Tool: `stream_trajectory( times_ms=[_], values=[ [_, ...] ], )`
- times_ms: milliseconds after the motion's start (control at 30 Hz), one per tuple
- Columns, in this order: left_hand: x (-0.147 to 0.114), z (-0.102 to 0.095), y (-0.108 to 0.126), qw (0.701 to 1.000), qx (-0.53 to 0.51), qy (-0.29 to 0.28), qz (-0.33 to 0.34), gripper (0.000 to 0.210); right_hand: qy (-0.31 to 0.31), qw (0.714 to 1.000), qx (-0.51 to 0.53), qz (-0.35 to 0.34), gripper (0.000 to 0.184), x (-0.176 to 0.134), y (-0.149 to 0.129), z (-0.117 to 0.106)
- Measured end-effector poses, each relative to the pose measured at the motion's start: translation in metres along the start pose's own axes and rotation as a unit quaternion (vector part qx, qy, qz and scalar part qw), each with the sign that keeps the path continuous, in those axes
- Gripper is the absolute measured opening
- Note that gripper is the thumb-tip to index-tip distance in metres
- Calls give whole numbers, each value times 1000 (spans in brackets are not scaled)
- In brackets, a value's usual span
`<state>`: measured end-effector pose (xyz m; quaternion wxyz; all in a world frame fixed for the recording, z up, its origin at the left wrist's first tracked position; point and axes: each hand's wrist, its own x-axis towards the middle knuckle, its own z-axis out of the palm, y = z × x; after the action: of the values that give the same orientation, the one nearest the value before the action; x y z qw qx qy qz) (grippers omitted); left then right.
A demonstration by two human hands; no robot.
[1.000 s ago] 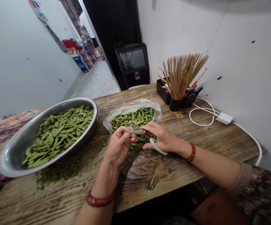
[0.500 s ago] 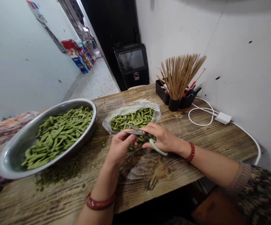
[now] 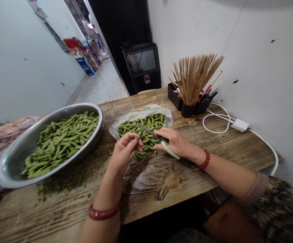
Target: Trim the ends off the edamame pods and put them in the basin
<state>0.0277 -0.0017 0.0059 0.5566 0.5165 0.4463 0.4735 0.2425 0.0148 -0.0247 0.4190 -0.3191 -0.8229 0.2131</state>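
My left hand (image 3: 123,152) is closed in a pinch, with a bit of a green edamame pod (image 3: 136,138) showing at the fingertips. My right hand (image 3: 177,141) grips scissors (image 3: 170,151) by their pale green handles. Their blades point up and left, over the pods and a little apart from my left hand. Beneath and behind both hands lies a clear plastic bag (image 3: 114,131) spread open, full of edamame pods (image 3: 153,120). Several pods have spilled onto the table at its near side. On the left, a metal basin (image 3: 10,170) holds many more pods (image 3: 65,135).
Green trimmings (image 3: 60,185) are scattered along the basin's near side on the wooden table (image 3: 146,206). At the back right stands a black organizer (image 3: 173,96) with wooden skewers (image 3: 194,79). A white cable (image 3: 264,146) with an adapter (image 3: 240,125) runs along the right wall.
My left hand has drawn away to the left from the scissor blades, which reached over its fingers before. The camera view has shifted slightly.
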Motion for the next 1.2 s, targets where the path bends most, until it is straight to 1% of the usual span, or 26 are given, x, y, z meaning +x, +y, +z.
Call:
stream_trajectory(
  times_ms=[67, 133, 167, 233, 300, 367, 433, 500, 533, 567, 600, 633, 667, 733, 800, 867, 933, 967, 1067, 1200],
  values=[
    [1, -3, 2, 1000, -17, 17, 4, 8, 40, 999, 7, 18, 41, 2, 3, -1],
    [3, -7, 2, 999, -3, 46, 14, 8, 60, 998, 12, 24, 41, 4, 4, -3],
    [4, -8, 1, 998, 26, 60, 22, 7, 65, 997, 13, 25, 41, 5, 5, -3],
    [6, -9, -3, 989, 121, 71, 49, 6, 65, 997, 13, 25, 42, 5, 5, -4],
    [8, -7, -9, 966, 239, 42, 91, 7, 60, 998, 11, 25, 42, 5, 4, -4],
    [8, -4, -16, 930, 342, -13, 133, 9, 52, 998, 13, 23, 40, 5, 4, -4],
    [7, -1, -22, 890, 426, -55, 155, 15, 49, 998, 15, 22, 39, 4, 4, -3],
    [5, 3, -25, 856, 488, -68, 159, 17, 47, 999, 15, 20, 38, 4, 4, -2],
    [5, 5, -26, 846, 505, -67, 159, 15, 47, 999, 15, 18, 38, 4, 4, -2],
    [4, 6, -25, 842, 512, -64, 159, 13, 45, 999, 14, 17, 38, 4, 4, -1],
    [4, 6, -25, 846, 505, -58, 162, 11, 43, 999, 14, 17, 38, 4, 4, -1],
    [4, 7, -23, 858, 484, -48, 166, 9, 42, 999, 14, 18, 38, 4, 3, -1],
    [5, 6, -22, 877, 448, -34, 168, 8, 42, 999, 15, 20, 38, 4, 3, -1],
    [6, 5, -17, 926, 345, 5, 153, 2, 41, 999, 19, 24, 39, 4, 2, -1],
    [5, 3, -12, 970, 216, 41, 101, 8, 38, 999, 26, 26, 40, 4, 1, -1],
    [3, 3, -7, 993, 95, 56, 33, 15, 31, 999, 28, 24, 41, 4, 0, -1],
    [1, 5, -4, 998, 17, 52, -15, 20, 18, 999, 25, 18, 42, 3, -1, -1],
    [0, 6, -3, 999, -2, 47, -26, 22, 11, 1000, 23, 14, 43, 2, -1, 0],
    [-2, 10, -1, 999, -16, 36, -29, 22, -18, 1000, 14, 6, 49, 1, -3, 0],
    [-3, 11, -1, 999, -13, 35, -13, 19, -45, 999, -1, -3, 55, 0, -5, -1]
  ],
)
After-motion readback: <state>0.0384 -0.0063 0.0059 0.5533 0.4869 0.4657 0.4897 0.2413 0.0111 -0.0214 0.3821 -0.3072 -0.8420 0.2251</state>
